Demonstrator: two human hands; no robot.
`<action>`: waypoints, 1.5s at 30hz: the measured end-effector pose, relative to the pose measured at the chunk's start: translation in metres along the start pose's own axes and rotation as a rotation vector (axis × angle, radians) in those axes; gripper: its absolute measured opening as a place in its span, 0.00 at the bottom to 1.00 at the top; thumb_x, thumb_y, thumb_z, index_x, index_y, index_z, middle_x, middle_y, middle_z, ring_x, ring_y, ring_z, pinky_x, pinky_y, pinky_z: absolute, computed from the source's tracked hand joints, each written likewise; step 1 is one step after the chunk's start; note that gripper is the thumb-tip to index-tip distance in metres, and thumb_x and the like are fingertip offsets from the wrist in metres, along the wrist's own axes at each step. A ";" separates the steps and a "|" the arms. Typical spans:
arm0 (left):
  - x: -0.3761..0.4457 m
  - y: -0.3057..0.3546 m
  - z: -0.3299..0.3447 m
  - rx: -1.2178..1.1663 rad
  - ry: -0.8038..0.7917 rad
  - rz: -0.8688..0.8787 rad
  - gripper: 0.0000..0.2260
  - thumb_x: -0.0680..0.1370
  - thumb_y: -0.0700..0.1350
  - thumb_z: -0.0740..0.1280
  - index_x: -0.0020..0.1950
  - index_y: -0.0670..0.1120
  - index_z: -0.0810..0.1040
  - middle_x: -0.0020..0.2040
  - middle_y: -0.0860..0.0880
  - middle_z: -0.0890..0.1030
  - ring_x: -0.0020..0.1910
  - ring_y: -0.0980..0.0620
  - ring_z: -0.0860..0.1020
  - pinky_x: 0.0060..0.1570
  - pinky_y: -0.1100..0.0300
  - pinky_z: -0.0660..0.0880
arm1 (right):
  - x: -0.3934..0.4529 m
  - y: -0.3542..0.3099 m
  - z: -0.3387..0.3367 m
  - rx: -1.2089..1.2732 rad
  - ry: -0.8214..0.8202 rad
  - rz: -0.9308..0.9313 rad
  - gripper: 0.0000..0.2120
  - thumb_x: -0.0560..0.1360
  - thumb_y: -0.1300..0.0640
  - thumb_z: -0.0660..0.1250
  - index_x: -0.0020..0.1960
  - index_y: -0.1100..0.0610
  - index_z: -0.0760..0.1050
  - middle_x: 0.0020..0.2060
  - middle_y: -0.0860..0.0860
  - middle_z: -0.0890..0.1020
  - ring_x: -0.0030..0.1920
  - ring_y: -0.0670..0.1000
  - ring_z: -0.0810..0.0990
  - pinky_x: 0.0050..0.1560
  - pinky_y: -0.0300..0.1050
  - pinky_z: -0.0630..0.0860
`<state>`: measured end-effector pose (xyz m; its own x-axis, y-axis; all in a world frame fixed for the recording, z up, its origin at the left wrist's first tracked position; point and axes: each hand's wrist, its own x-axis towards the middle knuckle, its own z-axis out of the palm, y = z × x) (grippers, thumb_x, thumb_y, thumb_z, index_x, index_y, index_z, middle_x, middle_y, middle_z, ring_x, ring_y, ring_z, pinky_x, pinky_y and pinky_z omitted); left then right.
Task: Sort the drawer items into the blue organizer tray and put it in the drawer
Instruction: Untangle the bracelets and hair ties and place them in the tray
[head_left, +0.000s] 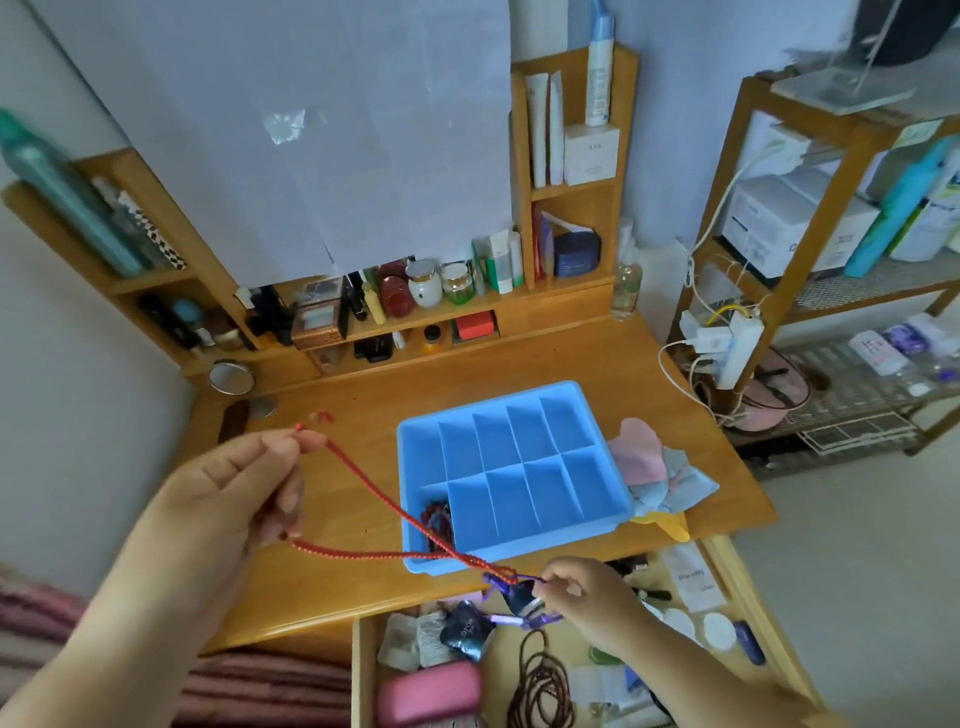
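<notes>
Your left hand (244, 493) pinches the red bead string (363, 488) near its knotted end; your right hand (582, 592) pinches its far end, tangled with a purple trinket (519, 603) above the open drawer (545, 670). The string hangs slack between both grips, crossing the tray (597, 514) on the desk (337, 400). It looks light, limp and snag-prone: hold by the ends, coil it in. One corner cell already holds dark beads (438, 519).
</notes>
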<state>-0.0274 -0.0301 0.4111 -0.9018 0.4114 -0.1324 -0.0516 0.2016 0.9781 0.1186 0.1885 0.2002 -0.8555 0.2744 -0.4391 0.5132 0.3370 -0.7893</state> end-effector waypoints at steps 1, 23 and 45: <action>0.001 -0.010 0.001 0.049 -0.003 -0.054 0.10 0.77 0.47 0.62 0.46 0.45 0.82 0.27 0.48 0.71 0.23 0.54 0.68 0.36 0.52 0.67 | 0.000 -0.005 0.000 0.104 -0.016 0.029 0.08 0.67 0.47 0.63 0.32 0.48 0.74 0.31 0.48 0.77 0.37 0.49 0.76 0.46 0.51 0.73; -0.020 -0.120 0.079 0.064 -0.303 -0.204 0.09 0.64 0.49 0.73 0.44 0.55 0.82 0.41 0.45 0.85 0.39 0.47 0.79 0.44 0.50 0.77 | -0.024 -0.093 0.000 0.695 0.144 0.022 0.17 0.74 0.73 0.63 0.35 0.58 0.61 0.30 0.55 0.74 0.31 0.55 0.78 0.38 0.54 0.77; 0.008 -0.144 0.037 -0.026 -0.070 -0.390 0.08 0.79 0.38 0.63 0.48 0.45 0.82 0.32 0.49 0.83 0.17 0.56 0.61 0.19 0.69 0.57 | -0.032 -0.064 -0.043 0.201 0.406 -0.013 0.18 0.77 0.58 0.63 0.30 0.61 0.66 0.24 0.55 0.68 0.25 0.48 0.66 0.30 0.40 0.63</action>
<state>-0.0116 -0.0229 0.2633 -0.7810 0.3683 -0.5044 -0.3959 0.3327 0.8559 0.1156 0.1966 0.2832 -0.7448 0.6158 -0.2568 0.4453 0.1721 -0.8787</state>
